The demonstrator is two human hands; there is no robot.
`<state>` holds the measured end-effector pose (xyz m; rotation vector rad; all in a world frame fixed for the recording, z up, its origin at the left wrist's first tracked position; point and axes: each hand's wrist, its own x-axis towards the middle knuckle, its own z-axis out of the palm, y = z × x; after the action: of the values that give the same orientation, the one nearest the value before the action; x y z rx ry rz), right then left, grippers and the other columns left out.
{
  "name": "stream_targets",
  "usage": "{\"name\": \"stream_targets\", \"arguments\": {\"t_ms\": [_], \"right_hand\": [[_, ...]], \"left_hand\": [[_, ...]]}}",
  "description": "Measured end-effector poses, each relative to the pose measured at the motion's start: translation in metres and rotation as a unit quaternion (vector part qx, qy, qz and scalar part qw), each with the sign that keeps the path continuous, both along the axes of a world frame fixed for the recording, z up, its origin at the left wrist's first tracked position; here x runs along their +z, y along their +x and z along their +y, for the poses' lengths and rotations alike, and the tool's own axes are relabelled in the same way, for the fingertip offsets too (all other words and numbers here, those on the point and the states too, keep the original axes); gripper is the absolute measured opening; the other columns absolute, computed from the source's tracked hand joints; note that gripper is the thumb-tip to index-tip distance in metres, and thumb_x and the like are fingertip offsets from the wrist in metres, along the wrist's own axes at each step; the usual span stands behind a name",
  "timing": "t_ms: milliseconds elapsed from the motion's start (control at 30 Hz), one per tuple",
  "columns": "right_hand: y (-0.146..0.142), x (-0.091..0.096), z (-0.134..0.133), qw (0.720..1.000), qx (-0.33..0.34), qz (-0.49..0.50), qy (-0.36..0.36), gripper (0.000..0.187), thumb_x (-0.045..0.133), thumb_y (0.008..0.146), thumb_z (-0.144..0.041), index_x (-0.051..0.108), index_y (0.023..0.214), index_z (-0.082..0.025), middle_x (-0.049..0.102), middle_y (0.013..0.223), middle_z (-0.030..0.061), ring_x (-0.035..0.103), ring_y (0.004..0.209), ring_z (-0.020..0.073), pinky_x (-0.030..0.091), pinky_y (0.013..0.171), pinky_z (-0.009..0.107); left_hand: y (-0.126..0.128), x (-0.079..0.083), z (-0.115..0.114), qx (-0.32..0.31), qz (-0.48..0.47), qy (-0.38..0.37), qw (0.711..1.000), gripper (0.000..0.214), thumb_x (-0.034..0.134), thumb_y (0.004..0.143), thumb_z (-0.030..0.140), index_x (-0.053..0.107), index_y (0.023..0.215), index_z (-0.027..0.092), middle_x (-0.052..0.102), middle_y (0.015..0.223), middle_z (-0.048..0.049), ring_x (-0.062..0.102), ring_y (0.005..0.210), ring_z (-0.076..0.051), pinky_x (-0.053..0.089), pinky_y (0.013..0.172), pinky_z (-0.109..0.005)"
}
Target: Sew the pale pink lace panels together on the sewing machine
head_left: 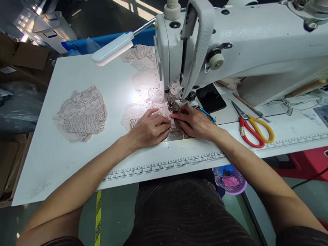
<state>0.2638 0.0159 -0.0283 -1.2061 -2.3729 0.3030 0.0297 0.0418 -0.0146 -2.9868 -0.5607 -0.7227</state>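
Observation:
A pale pink lace piece [133,115] lies under the presser foot [174,107] of a white sewing machine [247,41]. My left hand [150,129] rests on this lace just left of the foot, fingers stretched out and lying on it. Close in on the other side, my right hand [195,123] has its fingertips together at the lace edge, near the needle area. The exact grip under those fingers is partly hidden. A small fabric rosette [175,88] hangs on the machine head above the foot.
More lace [143,76] lies behind, under a lamp [113,49]. Another lace piece [82,114] lies left on the white table [45,162]. Right are a phone [210,97], scissors [253,127] and a pencil-like tool [251,107]. A purple basket [235,189] sits below the table edge.

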Motion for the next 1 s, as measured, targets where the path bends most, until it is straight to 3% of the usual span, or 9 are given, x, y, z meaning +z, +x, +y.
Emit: {"name": "stream_targets", "arguments": {"t_ms": [233,500,1000], "right_hand": [[0.003,0.001,0.0,1.0,0.028,-0.009,-0.005,0.037,0.051,0.092,-0.017,0.07,0.123,-0.027,0.055,0.108,0.0097,0.056,0.098,0.0214,0.052,0.089,0.04],[-0.001,0.01,-0.005,0.999,0.025,-0.026,0.01,0.035,0.05,0.094,-0.019,0.07,0.123,-0.02,0.059,0.107,0.0134,0.057,0.095,0.0234,0.053,0.086,0.041],[-0.022,0.024,0.001,0.983,-0.036,-0.176,-0.028,0.038,0.042,0.091,-0.015,0.065,0.121,-0.015,0.06,0.101,0.0175,0.057,0.087,0.0254,0.049,0.074,0.036]], "left_hand": [[0.003,0.002,-0.006,0.009,0.027,0.033,0.999,0.018,0.053,0.095,0.022,0.071,0.095,0.018,0.073,0.095,-0.0054,0.067,0.082,-0.017,0.051,0.096,-0.044],[0.004,0.004,-0.016,0.024,0.051,0.048,0.997,0.023,0.049,0.096,0.022,0.071,0.097,0.015,0.071,0.098,-0.0081,0.068,0.09,-0.019,0.042,0.111,-0.05],[0.0,0.002,-0.003,0.046,0.057,0.022,0.997,0.03,0.045,0.1,0.027,0.068,0.112,0.013,0.07,0.108,-0.0094,0.066,0.098,-0.022,0.042,0.109,-0.051]]}}
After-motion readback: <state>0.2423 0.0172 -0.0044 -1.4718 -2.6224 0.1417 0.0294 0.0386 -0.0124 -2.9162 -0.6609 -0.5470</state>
